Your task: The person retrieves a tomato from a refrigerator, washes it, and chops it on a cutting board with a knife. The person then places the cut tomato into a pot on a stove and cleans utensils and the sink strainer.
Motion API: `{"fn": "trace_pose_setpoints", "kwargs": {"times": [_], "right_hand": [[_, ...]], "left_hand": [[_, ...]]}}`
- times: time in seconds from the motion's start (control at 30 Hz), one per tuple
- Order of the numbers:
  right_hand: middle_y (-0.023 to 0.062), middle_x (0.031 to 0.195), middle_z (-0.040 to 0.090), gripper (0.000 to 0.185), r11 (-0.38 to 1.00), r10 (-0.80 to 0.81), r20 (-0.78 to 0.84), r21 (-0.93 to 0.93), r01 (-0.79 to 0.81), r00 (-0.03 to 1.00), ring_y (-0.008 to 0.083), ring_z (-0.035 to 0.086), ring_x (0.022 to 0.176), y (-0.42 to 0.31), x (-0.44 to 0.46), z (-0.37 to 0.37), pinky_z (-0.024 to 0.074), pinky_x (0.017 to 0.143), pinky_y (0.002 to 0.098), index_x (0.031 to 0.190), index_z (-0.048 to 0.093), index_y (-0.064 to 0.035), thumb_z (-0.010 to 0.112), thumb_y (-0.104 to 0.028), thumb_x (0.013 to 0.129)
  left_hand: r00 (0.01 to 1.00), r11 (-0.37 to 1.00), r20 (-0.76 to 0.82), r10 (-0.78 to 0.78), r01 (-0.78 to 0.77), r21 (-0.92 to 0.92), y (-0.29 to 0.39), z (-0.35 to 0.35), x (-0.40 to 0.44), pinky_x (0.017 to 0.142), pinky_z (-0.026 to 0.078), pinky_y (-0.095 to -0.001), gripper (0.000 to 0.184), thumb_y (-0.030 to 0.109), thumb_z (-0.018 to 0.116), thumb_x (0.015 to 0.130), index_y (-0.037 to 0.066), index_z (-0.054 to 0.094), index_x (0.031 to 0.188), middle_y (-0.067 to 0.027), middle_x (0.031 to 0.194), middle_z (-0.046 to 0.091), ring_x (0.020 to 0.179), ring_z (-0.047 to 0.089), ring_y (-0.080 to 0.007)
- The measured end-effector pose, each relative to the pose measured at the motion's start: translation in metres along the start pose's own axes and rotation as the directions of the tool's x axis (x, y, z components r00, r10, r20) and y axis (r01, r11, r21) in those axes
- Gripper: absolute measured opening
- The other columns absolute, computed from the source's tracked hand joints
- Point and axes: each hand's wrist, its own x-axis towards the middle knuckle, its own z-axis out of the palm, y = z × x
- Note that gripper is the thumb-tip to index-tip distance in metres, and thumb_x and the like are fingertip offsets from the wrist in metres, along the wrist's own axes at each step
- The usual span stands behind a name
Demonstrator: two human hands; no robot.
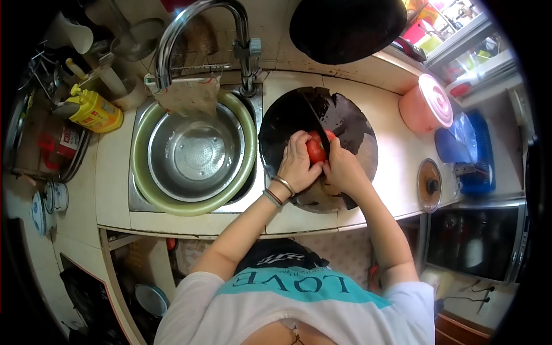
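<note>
A red tomato (315, 151) rests on a round, dark, wet cutting board (359, 123). My left hand (295, 158) is curled around the tomato's left side, holding it against the board; a bracelet and bands circle that wrist. Beside it, my right hand (343, 168) grips a knife (317, 119) whose dark blade points away from me, along the tomato's right side. The knife's handle is hidden inside my fingers. Whether the blade has cut into the tomato, I cannot tell.
Left of the board, a steel bowl (195, 150) sits inside a green basin (138, 167) in the sink, under a curved faucet (167, 43). A black wok (348, 29) hangs behind. To the right stand a pink container (411, 106) and a glass lid (426, 172).
</note>
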Motion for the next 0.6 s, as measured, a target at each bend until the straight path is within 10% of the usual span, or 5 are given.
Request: {"fn": "trace_pose_setpoints", "kwargs": {"times": [0.4,0.6], "right_hand": [[0.0270,0.073,0.055,0.029,0.993,0.116,0.110,-0.012,-0.116,0.987,0.0430,0.054,0.074,0.026,-0.048,-0.019,0.0433,0.065,0.0477,0.093,0.035,0.0036,0.051,-0.005,0.071],[0.0266,0.075,0.055,0.028,0.990,0.012,-0.001,0.139,-0.012,1.000,0.0426,0.053,0.076,0.057,-0.056,-0.047,0.0430,0.066,0.0467,0.092,0.037,0.0022,0.054,-0.004,0.070]], "left_hand": [[0.930,0.916,-0.093,-0.355,0.326,-0.232,0.005,-0.007,0.004,0.085,0.040,-0.0342,0.070,0.015,0.071,0.060,0.001,0.029,0.115,-0.0195,0.106,0.046,0.097,0.049,-0.0317],[0.990,0.987,-0.066,0.122,-0.114,0.117,0.029,-0.022,0.005,0.095,0.030,-0.0391,0.067,0.004,0.062,0.054,0.000,0.036,0.116,-0.0183,0.122,0.036,0.110,0.036,-0.0359]]}}
